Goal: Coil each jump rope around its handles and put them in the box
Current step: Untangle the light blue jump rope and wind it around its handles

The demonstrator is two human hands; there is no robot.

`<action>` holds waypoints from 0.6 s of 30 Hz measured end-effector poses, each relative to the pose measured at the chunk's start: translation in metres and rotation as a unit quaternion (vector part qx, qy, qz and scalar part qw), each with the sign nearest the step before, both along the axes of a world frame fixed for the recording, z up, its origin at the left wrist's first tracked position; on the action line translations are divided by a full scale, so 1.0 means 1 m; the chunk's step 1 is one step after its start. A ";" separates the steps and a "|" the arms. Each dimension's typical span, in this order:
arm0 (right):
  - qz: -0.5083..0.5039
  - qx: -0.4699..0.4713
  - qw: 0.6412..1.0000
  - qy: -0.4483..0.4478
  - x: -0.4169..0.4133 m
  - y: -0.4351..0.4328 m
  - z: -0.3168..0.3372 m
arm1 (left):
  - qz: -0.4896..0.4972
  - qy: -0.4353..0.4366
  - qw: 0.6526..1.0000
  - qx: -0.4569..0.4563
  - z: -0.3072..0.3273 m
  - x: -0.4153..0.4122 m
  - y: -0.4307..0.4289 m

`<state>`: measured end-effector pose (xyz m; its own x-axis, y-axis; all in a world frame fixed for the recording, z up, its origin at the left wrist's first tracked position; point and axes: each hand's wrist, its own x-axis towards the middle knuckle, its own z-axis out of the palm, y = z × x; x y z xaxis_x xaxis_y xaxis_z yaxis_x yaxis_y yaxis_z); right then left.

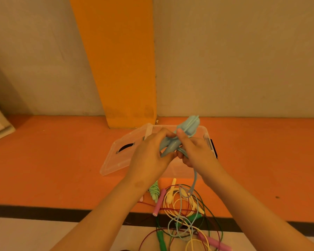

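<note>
My left hand [149, 154] grips the two light blue jump rope handles [186, 131], held together above the clear plastic box [206, 136]. My right hand [196, 151] pinches the light blue cord [193, 183] against the handles; one turn of cord lies along them and the rest trails down to the floor. A green rope coiled on its handles [153, 191] lies on the orange floor below my left wrist. Loose yellow [170, 194], pink [158, 201] and dark green [160, 240] ropes lie tangled near me.
The box's clear lid [120, 156] lies flat to the left of the box. An orange pillar [123, 69] and a beige wall stand behind. A black stripe [43, 212] edges the orange floor, with pale floor nearer me.
</note>
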<state>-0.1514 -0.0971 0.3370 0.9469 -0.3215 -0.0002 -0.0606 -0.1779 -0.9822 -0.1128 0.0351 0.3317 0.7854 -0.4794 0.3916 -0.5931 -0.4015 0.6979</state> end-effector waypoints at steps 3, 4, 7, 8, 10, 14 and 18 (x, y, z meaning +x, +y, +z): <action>-0.007 0.021 1.000 0.009 -0.001 -0.003 0.002 | -0.008 0.002 1.000 -0.001 -0.003 -0.001 -0.001; -0.003 0.020 1.000 0.012 -0.001 -0.003 0.003 | -0.011 0.007 1.000 -0.004 -0.003 -0.001 -0.001; 0.012 0.018 1.000 0.018 -0.001 -0.003 0.004 | -0.007 0.025 1.000 -0.002 -0.003 -0.002 0.000; 0.017 0.025 0.999 0.020 0.000 -0.003 0.005 | -0.004 0.047 0.999 -0.006 -0.002 -0.002 0.001; 0.029 0.027 0.999 0.022 0.000 -0.002 0.005 | -0.015 0.116 0.993 -0.018 0.000 -0.001 0.004; 0.068 0.006 0.997 0.017 -0.002 0.000 0.004 | -0.056 0.255 0.963 -0.063 0.007 0.001 0.009; 0.151 0.003 0.988 0.008 -0.006 0.000 0.013 | -0.073 0.374 0.915 -0.132 0.016 0.005 0.015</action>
<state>-0.1578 -0.0973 0.3497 0.9996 -0.0231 -0.0171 -0.0211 -0.1843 -0.9827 -0.1075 0.0498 0.3473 0.8154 -0.5677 -0.1130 0.0570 -0.1155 0.9917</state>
